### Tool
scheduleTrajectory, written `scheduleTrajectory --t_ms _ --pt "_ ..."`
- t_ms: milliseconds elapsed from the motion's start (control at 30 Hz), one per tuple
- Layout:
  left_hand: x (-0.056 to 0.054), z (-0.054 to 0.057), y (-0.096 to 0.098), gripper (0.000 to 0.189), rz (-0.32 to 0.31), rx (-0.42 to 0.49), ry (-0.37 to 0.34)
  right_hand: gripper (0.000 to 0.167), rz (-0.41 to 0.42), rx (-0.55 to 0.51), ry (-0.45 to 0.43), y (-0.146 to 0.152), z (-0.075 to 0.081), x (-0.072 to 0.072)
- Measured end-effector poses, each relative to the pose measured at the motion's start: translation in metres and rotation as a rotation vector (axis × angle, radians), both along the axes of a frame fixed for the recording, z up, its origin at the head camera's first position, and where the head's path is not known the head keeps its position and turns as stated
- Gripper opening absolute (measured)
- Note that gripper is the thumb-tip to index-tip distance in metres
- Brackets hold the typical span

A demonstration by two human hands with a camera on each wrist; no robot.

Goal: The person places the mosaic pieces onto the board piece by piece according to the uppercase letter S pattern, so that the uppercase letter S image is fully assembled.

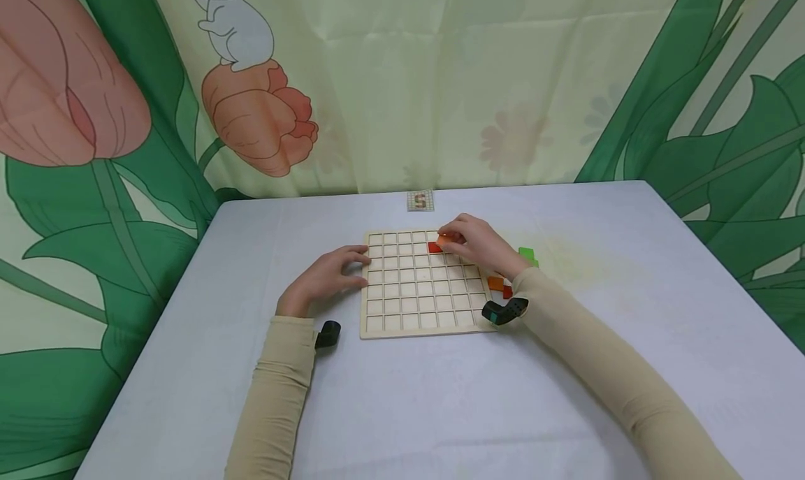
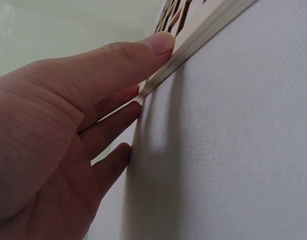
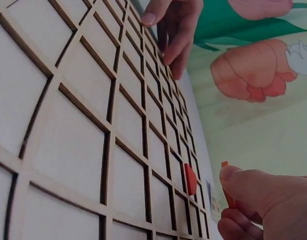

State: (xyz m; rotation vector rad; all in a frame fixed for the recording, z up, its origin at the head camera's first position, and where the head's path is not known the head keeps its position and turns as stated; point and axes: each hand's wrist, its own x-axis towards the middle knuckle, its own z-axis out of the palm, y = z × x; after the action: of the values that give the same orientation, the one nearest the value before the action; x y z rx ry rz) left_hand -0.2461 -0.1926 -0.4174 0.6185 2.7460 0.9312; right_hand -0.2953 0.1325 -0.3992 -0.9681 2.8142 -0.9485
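A square wooden grid board (image 1: 409, 284) lies on the table. My left hand (image 1: 325, 276) rests against its left edge, thumb and fingertips touching the frame with the fingers fairly straight; the left wrist view shows the thumb (image 2: 156, 45) on the rim. Above the board's far right part, my right hand (image 1: 481, 246) pinches an orange tile (image 1: 444, 240) between thumb and fingers. In the right wrist view this orange tile (image 3: 227, 187) is held apart from the board. Close by, a red tile (image 1: 434, 247) sits in the grid, slightly tilted in the right wrist view (image 3: 190, 180).
Green tiles (image 1: 527, 254) lie right of the board, partly hidden by the right arm. An orange tile (image 1: 495, 284) and a red tile (image 1: 506, 293) lie at its right edge. A small patterned card (image 1: 420, 200) is at the table's far edge, before a printed curtain (image 1: 440, 82).
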Motion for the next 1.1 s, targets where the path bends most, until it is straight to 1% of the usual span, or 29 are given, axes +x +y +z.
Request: scheduleTrajectory --t_ms 233,367,533,667,767,967,1100 --pt "0.001 0.002 0.0 0.045 0.001 0.009 -0.007 0.029 0.033 0.051 0.026 -0.017 -0.002 -0.014" --pt "0.001 0.002 0.0 0.045 0.002 0.012 -0.012 0.029 0.045 0.088 0.031 -0.025 -0.003 -0.02" --pt "0.001 0.002 0.0 0.045 0.002 0.004 -0.006 0.029 0.076 0.117 0.03 -0.031 -0.004 -0.021" --pt "0.002 0.002 0.001 0.045 0.006 0.001 -0.007 0.029 0.124 0.136 0.056 -0.033 -0.005 -0.023" --pt "0.002 0.003 0.001 0.045 0.004 -0.002 -0.005 0.028 0.146 0.136 0.066 -0.035 -0.006 -0.024" --pt "0.002 0.002 0.0 0.045 0.007 0.006 -0.013 0.028 0.159 0.13 0.076 -0.037 -0.008 -0.024" --pt "0.002 0.002 -0.001 0.045 -0.003 0.018 -0.003 0.027 0.155 0.129 0.068 -0.037 -0.009 -0.024"
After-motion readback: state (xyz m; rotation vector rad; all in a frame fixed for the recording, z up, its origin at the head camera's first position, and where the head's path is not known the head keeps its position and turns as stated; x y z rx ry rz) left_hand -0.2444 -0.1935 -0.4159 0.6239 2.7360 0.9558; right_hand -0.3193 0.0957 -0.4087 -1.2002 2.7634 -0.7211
